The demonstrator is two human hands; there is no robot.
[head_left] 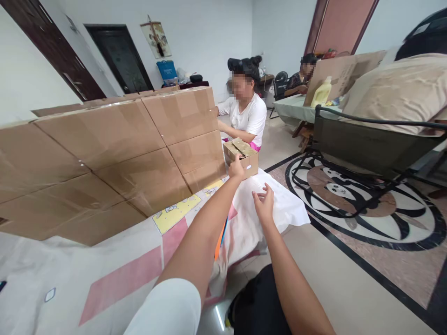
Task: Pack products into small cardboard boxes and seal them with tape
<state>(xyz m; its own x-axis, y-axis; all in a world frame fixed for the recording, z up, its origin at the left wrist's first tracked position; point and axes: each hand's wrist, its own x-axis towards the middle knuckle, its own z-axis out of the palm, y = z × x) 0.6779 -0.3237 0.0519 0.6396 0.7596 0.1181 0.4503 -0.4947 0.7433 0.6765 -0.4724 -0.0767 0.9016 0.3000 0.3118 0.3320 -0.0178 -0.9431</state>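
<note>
A small cardboard box [250,164] stands near the far corner of the cloth-covered table, its top flaps partly raised with a dark gap between them. My left hand [236,170] is at the near side of this box, fingers curled and thumb up by its top edge; part of the grip is hidden from me. Lower and to the right, my right hand [264,204] hovers over a white sheet [288,204], fingers apart and holding nothing. Beneath my left forearm, a strip of orange and blue [220,239] shows.
Large taped cardboard boxes [125,158] form a stacked wall along the left. Behind the small box sits a person in a white shirt [256,116]. To the right are a folding chair [363,144], a yellow bottle [321,93] on another table and two more people.
</note>
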